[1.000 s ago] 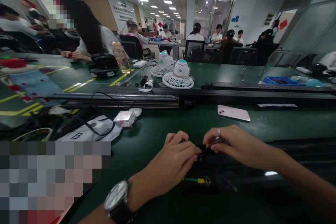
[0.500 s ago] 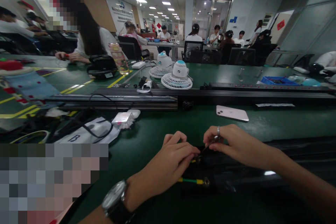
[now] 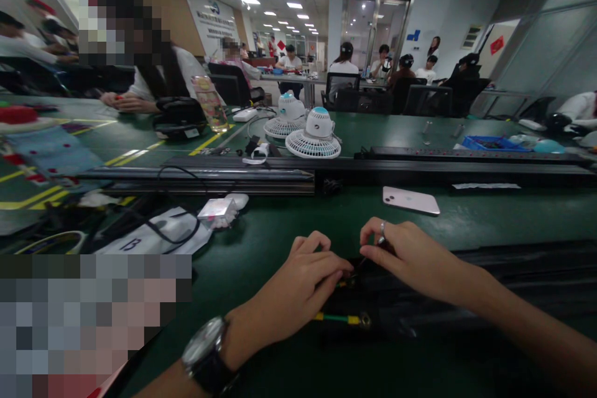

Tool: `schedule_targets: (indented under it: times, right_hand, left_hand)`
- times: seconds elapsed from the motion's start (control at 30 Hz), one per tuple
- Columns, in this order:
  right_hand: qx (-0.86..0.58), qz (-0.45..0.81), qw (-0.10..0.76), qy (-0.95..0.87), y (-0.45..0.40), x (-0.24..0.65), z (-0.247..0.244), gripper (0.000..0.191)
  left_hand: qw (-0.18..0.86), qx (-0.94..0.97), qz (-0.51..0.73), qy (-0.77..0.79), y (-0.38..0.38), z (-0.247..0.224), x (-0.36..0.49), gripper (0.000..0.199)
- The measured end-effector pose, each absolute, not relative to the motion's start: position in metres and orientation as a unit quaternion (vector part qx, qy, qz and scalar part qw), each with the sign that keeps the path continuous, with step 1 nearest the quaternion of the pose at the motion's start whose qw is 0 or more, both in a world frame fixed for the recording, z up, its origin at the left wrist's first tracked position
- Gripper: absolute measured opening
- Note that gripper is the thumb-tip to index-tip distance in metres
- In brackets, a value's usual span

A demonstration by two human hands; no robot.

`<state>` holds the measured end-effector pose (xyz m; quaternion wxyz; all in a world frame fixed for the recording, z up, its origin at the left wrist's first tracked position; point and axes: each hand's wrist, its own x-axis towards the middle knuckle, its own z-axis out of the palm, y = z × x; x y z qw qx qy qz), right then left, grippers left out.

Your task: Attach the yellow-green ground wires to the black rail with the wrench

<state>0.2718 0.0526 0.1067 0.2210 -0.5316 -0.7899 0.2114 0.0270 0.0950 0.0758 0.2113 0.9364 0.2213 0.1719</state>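
Observation:
My left hand (image 3: 298, 280), with a watch (image 3: 205, 348) on its wrist, has thumb and fingers pinched together at the end of a black rail (image 3: 466, 286). A small yellow-sleeved wire end (image 3: 342, 284) shows under those fingertips; exactly what they grip is hidden. My right hand (image 3: 405, 255), wearing a ring, is closed on a thin-shafted tool (image 3: 360, 265) whose tip points down at the left fingertips. Nearer me, a green-and-yellow wire (image 3: 333, 318) ends in a ring terminal (image 3: 365, 320) on the rail.
A pink phone (image 3: 410, 200) lies beyond my hands. Long black bars (image 3: 420, 168) cross the table, with two white fans (image 3: 317, 137) behind them. Cables and a paper marked 13 (image 3: 149, 236) lie left. A person (image 3: 149, 81) sits across the table.
The right hand's fingers have shifted slightly around the tool, and its shaft stands a little steeper. My left hand stays almost in place. The person across has lowered their head.

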Motion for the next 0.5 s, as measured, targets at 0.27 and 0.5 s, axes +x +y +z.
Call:
schedule_targets:
  times: [0.27,0.5]
  right_hand:
    - [-0.522,0.22,0.268,-0.779,0.053,0.266,0.097,0.029]
    - [-0.53,0.195,0.258,-0.784,0.055,0.267,0.093,0.031]
  left_hand:
    - [0.193,0.941,0.18,0.213,0.093,0.077,0.028,0.025]
    - [0.193,0.939,0.183,0.217,0.095,0.074,0.028,0.029]
